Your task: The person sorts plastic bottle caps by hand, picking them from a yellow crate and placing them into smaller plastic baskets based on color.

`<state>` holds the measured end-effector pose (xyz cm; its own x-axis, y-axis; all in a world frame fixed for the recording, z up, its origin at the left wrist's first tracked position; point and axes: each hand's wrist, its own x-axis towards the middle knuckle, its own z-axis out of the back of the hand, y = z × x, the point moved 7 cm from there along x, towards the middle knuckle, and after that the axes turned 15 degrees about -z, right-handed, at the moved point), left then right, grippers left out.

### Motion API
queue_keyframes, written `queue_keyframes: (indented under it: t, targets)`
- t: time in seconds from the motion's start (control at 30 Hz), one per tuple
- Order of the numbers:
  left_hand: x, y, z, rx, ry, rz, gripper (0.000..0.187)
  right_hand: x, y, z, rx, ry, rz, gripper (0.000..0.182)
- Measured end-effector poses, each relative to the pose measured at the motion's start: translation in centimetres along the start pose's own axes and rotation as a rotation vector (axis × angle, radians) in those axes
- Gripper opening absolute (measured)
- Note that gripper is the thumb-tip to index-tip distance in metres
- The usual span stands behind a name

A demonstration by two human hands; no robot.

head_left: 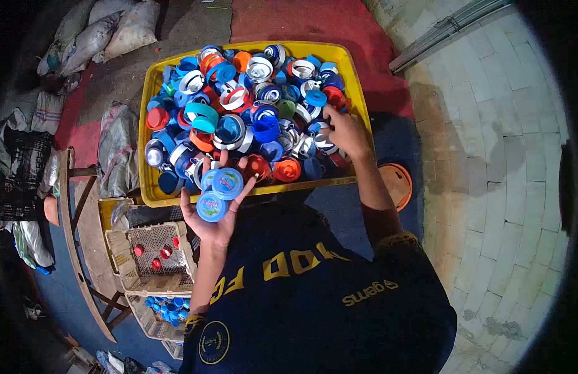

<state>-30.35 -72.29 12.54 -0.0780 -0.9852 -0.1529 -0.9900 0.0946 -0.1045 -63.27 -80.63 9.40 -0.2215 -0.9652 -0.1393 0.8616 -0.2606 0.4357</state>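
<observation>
My left hand [211, 221] is turned palm up at the near edge of the yellow tub [153, 198]. Resting in its fingers are three light-blue printed lids [226, 183], bunched together. Over the right part of the tub, my right hand [346, 134] reaches down to the heap, its fingers apart and partly bent, nothing visible between them. Close to its fingertips lie a blue ring-shaped cap [316, 98] and several white and blue caps. The heap mixes blue, white, orange and red caps, with a teal ring cap [202, 116] near the middle.
Left of me stand stacked cream crates [153, 290]; the upper holds several red caps [165, 253], a lower one blue caps [169, 310]. A wooden frame [74, 249] stands beside them. An orange round lid or basin [395, 186] sits right, near the block wall [488, 187]. Sacks [133, 31] lie far left.
</observation>
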Motion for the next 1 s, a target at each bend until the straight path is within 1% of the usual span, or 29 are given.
queue_keyframes:
  t: [0.1, 0.2, 0.3, 0.4, 0.5, 0.6, 0.7, 0.73, 0.83, 0.87, 0.97, 1.0]
  targets:
    - [0.1, -0.1, 0.0, 0.008, 0.010, -0.005, 0.082, -0.3, -0.8, -0.8, -0.040, 0.137, -0.008, 0.038]
    - [-0.1, 0.0, 0.1, 0.009, 0.002, 0.006, 0.083, -1.2, -0.3, -0.9, 0.047, 0.013, 0.187, 0.038]
    - [-0.1, -0.1, 0.4, 0.012, -0.008, 0.011, 0.081, -1.2, -0.4, -1.2, -0.003, 0.049, 0.222, 0.035]
    - [0.0, -0.3, 0.5, 0.015, -0.017, 0.006, 0.079, -1.1, -1.5, -1.7, -0.126, 0.105, 0.050, 0.031]
    - [-0.1, -0.4, 0.4, 0.000, -0.028, 0.008, 0.078, -1.3, -1.9, -1.1, -0.213, 0.006, -0.048, 0.026]
    - [0.0, -0.6, 0.3, -0.009, -0.031, 0.006, 0.077, -0.9, -1.8, -0.8, -0.165, 0.080, -0.076, 0.028]
    - [0.0, -0.7, 0.1, -0.006, -0.032, 0.004, 0.077, 0.0, -1.7, 0.6, -0.111, 0.009, -0.226, 0.032]
    - [0.0, -0.8, 0.0, -0.004, -0.032, 0.003, 0.077, -0.1, -2.2, 0.4, -0.135, -0.027, -0.181, 0.035]
    - [0.0, -0.9, 0.1, 0.030, 0.008, 0.000, 0.088, -0.6, -3.0, -0.9, -0.154, 0.156, -0.244, 0.037]
    - [0.1, -0.9, 0.0, 0.022, 0.012, 0.000, 0.088, -1.0, -3.0, -0.9, -0.124, 0.150, -0.237, 0.037]
    - [0.0, -0.9, 0.0, 0.004, 0.015, 0.002, 0.087, -1.3, -3.2, -1.7, -0.154, 0.205, -0.126, 0.036]
    - [0.0, -0.9, 0.0, -0.001, 0.018, 0.003, 0.086, -1.4, -2.7, -1.2, -0.159, 0.173, -0.125, 0.030]
